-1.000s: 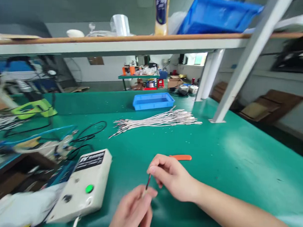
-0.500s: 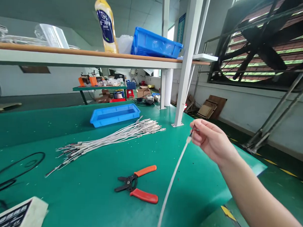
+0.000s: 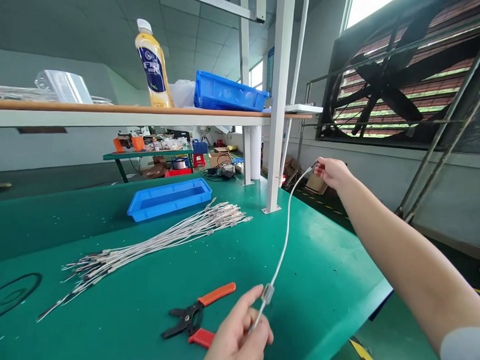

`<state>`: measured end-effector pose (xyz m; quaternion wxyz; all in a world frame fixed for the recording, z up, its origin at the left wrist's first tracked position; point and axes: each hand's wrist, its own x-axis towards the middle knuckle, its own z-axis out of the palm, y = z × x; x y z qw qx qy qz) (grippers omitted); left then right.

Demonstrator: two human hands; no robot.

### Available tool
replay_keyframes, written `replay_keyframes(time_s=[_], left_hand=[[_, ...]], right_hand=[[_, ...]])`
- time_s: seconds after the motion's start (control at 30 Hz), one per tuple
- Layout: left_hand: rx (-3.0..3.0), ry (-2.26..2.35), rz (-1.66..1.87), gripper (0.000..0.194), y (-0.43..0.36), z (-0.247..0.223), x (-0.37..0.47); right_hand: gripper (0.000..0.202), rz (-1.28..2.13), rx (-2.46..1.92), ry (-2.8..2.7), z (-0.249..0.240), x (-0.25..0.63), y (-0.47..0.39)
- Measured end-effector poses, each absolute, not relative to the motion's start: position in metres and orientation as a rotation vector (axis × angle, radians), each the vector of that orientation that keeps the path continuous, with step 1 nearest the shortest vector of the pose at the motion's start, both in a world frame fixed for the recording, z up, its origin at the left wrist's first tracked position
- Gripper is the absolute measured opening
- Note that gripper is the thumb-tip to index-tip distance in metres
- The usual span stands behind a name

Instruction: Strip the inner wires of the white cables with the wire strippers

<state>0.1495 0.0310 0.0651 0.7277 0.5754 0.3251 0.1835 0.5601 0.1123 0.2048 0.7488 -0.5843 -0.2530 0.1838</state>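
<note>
A white cable (image 3: 287,229) runs between my two hands in a slack curve. My right hand (image 3: 331,171), arm stretched out past the bench edge, pinches its dark-wired far end. In the lower middle, my left hand (image 3: 244,332) is closed on the cable just below a small clear connector (image 3: 267,294). Wire strippers (image 3: 191,317) with orange-red handles lie open on the green bench beside my left hand, which partly covers the lower handle. A bundle of similar white cables (image 3: 155,242) lies to the left, near an empty blue tray (image 3: 170,198).
A white post (image 3: 279,113) rises from the green bench (image 3: 141,302) and meets a shelf (image 3: 108,117) bearing a yellow drink bottle (image 3: 154,69) and a blue bin (image 3: 231,93). A black cord (image 3: 27,288) lies at left. A large fan (image 3: 385,85) stands at right.
My left hand has come into view, holding the cable. My right hand has moved farther away, drawing the cable's end out past the bench edge. The camera view has shifted up and right.
</note>
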Motion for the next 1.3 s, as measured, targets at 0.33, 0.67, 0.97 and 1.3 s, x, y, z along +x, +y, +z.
replay_keyframes(time_s=[0.33,0.67,0.97,1.3], left_hand=[[1.732,0.791,0.413,0.057,0.079,0.037,0.228],[2.145,0.665,0.471,0.059,0.077,0.029,0.255],[2.411,0.709,0.453,0.031,0.062,0.042,0.172],[2.379,0.953,0.622,0.032,0.089,0.037,0.098]], right_hand=[[0.021,0.304,-1.727,-0.803,0.188,0.565,0.114],[0.022,0.443,-2.312,-1.497,0.049,0.478,0.116],[0.021,0.195,-2.152,-1.884,0.058,0.412,0.137],[0.024,-0.085,-1.875,-2.340,0.054,0.274,0.238]])
